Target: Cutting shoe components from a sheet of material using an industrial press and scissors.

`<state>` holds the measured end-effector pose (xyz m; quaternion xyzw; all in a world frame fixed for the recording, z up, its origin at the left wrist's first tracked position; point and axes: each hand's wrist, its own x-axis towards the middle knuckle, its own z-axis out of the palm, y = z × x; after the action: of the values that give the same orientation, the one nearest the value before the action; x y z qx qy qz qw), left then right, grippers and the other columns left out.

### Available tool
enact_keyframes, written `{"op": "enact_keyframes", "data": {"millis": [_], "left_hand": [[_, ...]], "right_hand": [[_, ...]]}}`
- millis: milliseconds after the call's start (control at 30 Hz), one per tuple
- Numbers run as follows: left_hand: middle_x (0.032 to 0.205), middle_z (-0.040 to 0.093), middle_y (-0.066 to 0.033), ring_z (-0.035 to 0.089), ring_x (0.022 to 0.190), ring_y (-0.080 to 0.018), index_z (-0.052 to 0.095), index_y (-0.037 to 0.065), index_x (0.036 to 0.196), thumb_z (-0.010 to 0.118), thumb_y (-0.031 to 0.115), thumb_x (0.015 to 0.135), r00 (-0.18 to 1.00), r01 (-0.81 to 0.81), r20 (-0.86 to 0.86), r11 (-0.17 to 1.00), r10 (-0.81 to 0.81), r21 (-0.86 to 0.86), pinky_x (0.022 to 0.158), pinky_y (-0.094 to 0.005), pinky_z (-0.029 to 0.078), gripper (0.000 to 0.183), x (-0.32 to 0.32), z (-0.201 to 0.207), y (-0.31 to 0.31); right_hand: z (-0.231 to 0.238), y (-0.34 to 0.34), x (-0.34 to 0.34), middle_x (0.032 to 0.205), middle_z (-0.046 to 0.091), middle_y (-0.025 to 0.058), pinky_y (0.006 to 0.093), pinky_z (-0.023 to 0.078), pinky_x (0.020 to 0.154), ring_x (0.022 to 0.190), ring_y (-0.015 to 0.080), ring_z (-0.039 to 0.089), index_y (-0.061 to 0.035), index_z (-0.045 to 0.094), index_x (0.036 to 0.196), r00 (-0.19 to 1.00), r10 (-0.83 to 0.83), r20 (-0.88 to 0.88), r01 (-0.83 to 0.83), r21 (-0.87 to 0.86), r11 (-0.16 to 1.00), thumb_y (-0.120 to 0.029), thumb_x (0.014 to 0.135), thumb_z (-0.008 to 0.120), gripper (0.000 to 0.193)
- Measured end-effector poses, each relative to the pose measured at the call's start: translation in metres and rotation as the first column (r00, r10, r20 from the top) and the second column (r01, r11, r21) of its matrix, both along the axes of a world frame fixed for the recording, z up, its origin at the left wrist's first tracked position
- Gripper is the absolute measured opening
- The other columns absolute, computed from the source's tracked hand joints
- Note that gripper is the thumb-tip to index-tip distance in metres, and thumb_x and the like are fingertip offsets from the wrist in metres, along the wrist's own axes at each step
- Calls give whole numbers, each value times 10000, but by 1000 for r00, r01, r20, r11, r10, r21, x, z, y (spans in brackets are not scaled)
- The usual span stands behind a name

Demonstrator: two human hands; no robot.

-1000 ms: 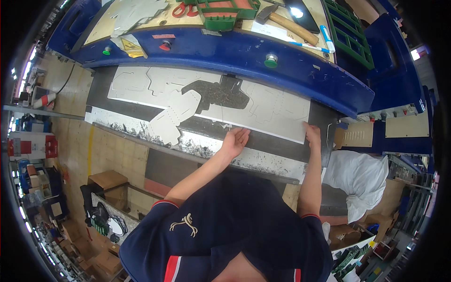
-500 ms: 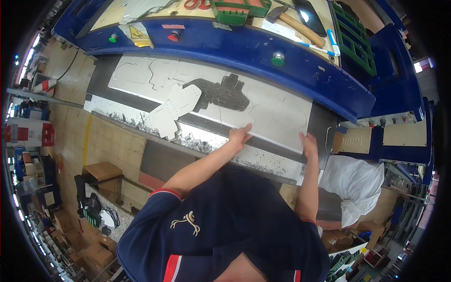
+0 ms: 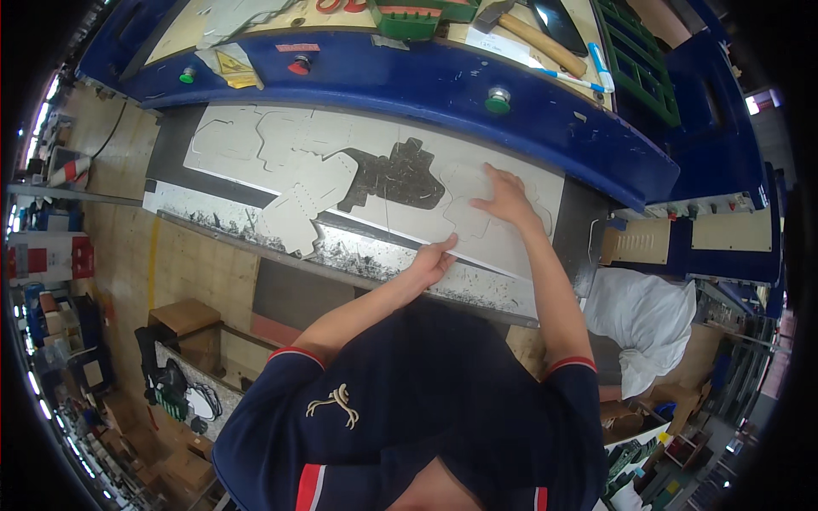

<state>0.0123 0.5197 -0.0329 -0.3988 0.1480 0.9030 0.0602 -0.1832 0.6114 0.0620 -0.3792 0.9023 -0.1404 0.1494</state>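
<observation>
A large pale grey sheet (image 3: 290, 128) with cut outlines lies across the press bed, and its front edge is nearest me. A dark gap (image 3: 400, 177) shows in its middle, matching a removed shape. One loose cut-out piece (image 3: 311, 198) with notched edges rests partly over the sheet, overhanging its front edge. My left hand (image 3: 434, 262) pinches the sheet's front edge, thumb on top; its other fingers are partly hidden. My right hand (image 3: 509, 200) is spread on top of the sheet's right part, over the outline of another shape, holding nothing.
Behind the sheet runs a blue press beam (image 3: 383, 72) with a green button (image 3: 498, 100) and a red button (image 3: 299, 66). Above it lie a hammer (image 3: 545, 44), a marker (image 3: 600, 68) and a green tray (image 3: 409, 21). A white sack (image 3: 639, 328) stands right.
My right hand has left the sheet's right front corner and moved up and left onto its surface, fingers spread. My left hand stays at the front edge. The sheet's right front corner has swung slightly.
</observation>
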Motion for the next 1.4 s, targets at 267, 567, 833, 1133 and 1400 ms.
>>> {"op": "enact_keyframes", "data": {"millis": [267, 567, 833, 1133, 1400], "left_hand": [[1064, 658, -70, 648, 962, -164, 596, 23, 1115, 678, 98, 901, 993, -34, 103, 984, 52, -173, 850, -296, 571, 241, 11, 12, 4], [1115, 637, -73, 633, 1018, -162, 565, 19, 1177, 674, 106, 905, 994, -88, -76, 994, 83, -62, 890, -307, 567, 306, 20, 23, 0], [1060, 643, -49, 632, 968, -148, 582, 28, 1139, 699, 124, 892, 999, -17, 27, 995, 20, -100, 826, -274, 565, 290, 12, 25, 3], [1053, 657, -38, 632, 928, -138, 608, 65, 1132, 725, 151, 877, 996, 12, 87, 968, 10, -252, 768, -271, 547, 293, 16, 20, 7], [1149, 632, -58, 625, 1055, -183, 557, 49, 1213, 674, 101, 906, 988, -10, -155, 994, -7, -110, 891, -312, 559, 332, 17, 13, 4]], "right_hand": [[23, -26, -46, 947, 665, 235, 418, 491, 800, 934, 365, 643, -4, 675, 964, 922, 297, 248, -327, 87, 941, -373, 747, 765, 438], [4, -25, -43, 813, 658, 196, 420, 487, 720, 826, 336, 657, -6, 645, 817, 965, 66, 255, -98, 116, 988, -428, 761, 764, 443], [45, -33, -19, 918, 677, 215, 452, 509, 798, 927, 362, 660, -6, 632, 995, 992, 62, 109, -86, 224, 971, -447, 808, 713, 486], [72, -41, 13, 978, 670, 232, 479, 500, 845, 973, 378, 645, -16, 613, 1089, 994, 83, 66, -99, 300, 949, -439, 855, 660, 485], [65, -31, -9, 933, 673, 230, 479, 495, 842, 965, 375, 643, -8, 636, 1021, 988, 87, 125, -115, 240, 964, -415, 835, 682, 450]]}}
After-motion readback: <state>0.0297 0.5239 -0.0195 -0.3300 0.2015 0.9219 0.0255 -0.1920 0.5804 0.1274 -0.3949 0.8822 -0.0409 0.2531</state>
